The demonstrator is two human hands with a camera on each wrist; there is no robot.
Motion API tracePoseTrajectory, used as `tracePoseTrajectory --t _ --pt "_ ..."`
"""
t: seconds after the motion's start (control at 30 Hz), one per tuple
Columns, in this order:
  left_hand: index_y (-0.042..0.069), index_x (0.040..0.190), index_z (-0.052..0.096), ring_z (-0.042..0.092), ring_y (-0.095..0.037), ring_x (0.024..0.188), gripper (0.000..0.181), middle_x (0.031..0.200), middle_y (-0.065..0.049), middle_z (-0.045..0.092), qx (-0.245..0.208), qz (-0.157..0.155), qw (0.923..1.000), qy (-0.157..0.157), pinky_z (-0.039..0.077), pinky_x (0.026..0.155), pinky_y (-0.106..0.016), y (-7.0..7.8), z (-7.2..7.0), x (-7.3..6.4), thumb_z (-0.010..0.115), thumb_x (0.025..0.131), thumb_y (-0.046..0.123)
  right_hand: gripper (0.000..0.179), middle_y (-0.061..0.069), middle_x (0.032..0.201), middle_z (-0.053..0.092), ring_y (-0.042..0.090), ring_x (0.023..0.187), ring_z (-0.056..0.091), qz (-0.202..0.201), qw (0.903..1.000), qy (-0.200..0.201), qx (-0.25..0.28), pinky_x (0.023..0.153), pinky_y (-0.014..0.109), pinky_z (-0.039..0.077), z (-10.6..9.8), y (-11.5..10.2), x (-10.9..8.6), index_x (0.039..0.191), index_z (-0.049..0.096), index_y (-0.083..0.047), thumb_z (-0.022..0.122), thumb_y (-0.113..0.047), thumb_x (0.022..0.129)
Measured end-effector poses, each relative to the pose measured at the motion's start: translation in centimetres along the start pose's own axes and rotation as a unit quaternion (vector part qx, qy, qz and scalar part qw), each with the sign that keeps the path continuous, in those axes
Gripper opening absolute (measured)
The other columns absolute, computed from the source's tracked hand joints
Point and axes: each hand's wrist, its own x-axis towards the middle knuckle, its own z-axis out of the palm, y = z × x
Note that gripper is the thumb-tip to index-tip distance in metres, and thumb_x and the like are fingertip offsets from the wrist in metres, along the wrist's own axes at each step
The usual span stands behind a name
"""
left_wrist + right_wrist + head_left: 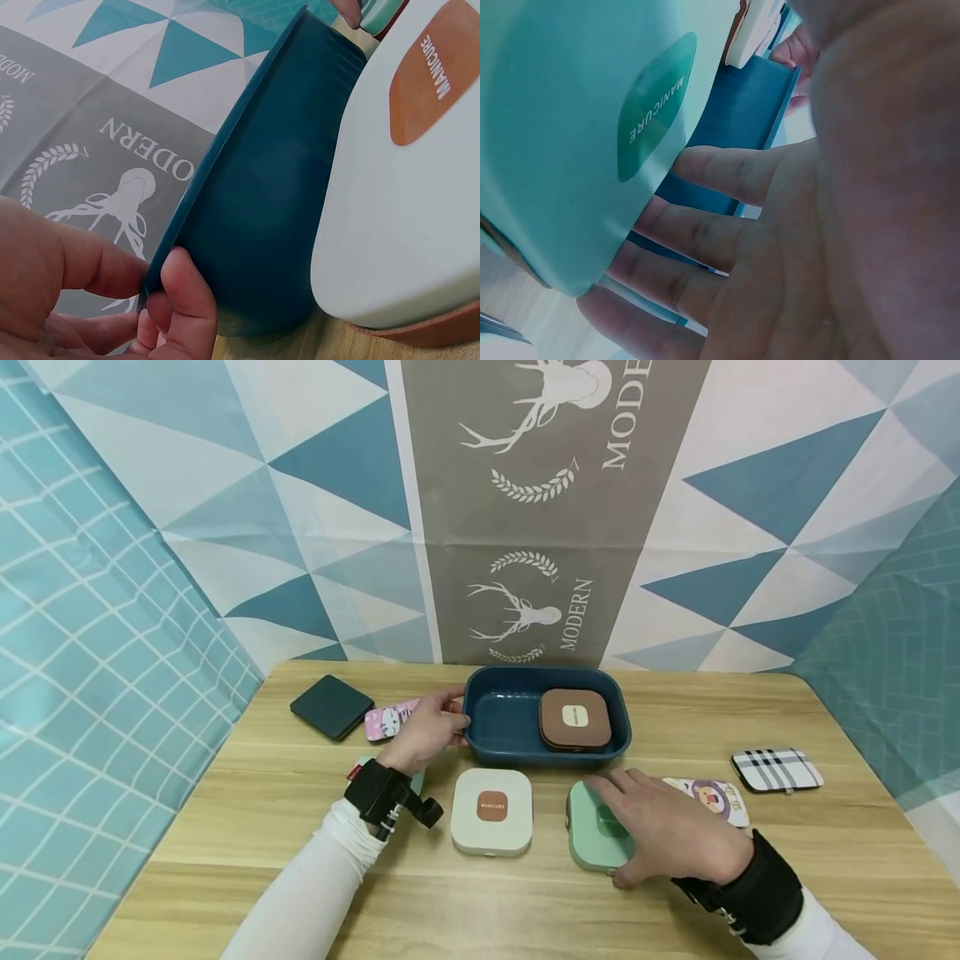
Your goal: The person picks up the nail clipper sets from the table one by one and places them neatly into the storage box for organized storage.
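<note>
Left hand [423, 731] pinches the rim of the blue bin [525, 758], 1 brown case [558, 728] inside, and right hand [667, 827] grips the green case [588, 839]!

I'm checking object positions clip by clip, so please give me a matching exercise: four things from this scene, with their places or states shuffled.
Things:
1. Brown case
2. Cream case
3. Plaid case
4. Left hand

Places or states:
A. Pinching the rim of the blue tray
B. Farthest right of the cases
C. Inside the tray
D. On the tabletop, just on the tray's near side

Pairs: 1-C, 2-D, 3-B, 4-A
</note>
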Motion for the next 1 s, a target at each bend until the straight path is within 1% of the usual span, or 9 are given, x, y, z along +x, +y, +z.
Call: tracePoseTrajectory --t 0.13,0.37,0.6,0.87,1.0 --pt "-0.002 0.159 0.042 0.057 -0.02 0.077 0.058 0.11 -0.014 0.044 0.0 -0.001 1.0 -0.001 0.058 0.069 -0.028 0.0 -0.02 -0.03 0.051 0.102 -0.009 0.115 0.015 0.145 0.053 0.03 0.121 0.053 0.001 1.0 0.003 -0.006 0.104 0.054 0.051 0.02 -0.02 0.1 0.156 0.047 -0.006 0.099 -0.052 0.064" --pt "-0.002 0.16 0.041 0.057 -0.02 0.078 0.058 0.111 -0.015 0.045 0.003 0.002 1.0 -0.004 0.058 0.07 -0.029 -0.04 -0.12 0.05 0.051 0.103 -0.008 0.113 0.014 0.143 0.054 0.029 0.12 0.053 0.004 0.9999 0.001 -0.013 0.104 0.054 0.051 -0.05 -0.14 0.21 0.155 0.048 -0.006 0.099 -0.05 0.064" --pt "-0.003 0.159 0.04 0.057 -0.02 0.077 0.058 0.111 -0.015 0.045 0.004 0.005 1.0 -0.004 0.058 0.069 -0.028 -0.04 -0.13 0.09 0.05 0.103 -0.009 0.112 0.015 0.144 0.054 0.031 0.121 0.053 -0.004 0.9999 0.002 -0.011 0.103 0.056 0.051 -0.11 -0.12 0.21 0.154 0.048 -0.005 0.099 -0.048 0.064" --pt "-0.002 0.159 0.041 0.057 -0.02 0.078 0.058 0.112 -0.015 0.045 0.004 0.0 1.0 -0.002 0.058 0.068 -0.026 0.19 -0.04 -0.12 0.051 0.103 -0.009 0.112 0.013 0.142 0.055 0.029 0.118 0.052 -0.012 0.9998 0.007 -0.012 0.103 0.056 0.051 -0.15 0.03 0.25 0.154 0.048 -0.005 0.099 -0.048 0.064" --pt "-0.002 0.159 0.041 0.057 -0.02 0.077 0.058 0.111 -0.015 0.044 0.004 0.001 1.0 -0.002 0.058 0.068 -0.026 0.19 -0.05 -0.12 0.051 0.103 -0.009 0.111 0.014 0.144 0.054 0.029 0.12 0.052 -0.013 0.9999 0.005 -0.006 0.105 0.057 0.05 -0.24 0.05 0.13 0.155 0.048 -0.005 0.098 -0.047 0.065"
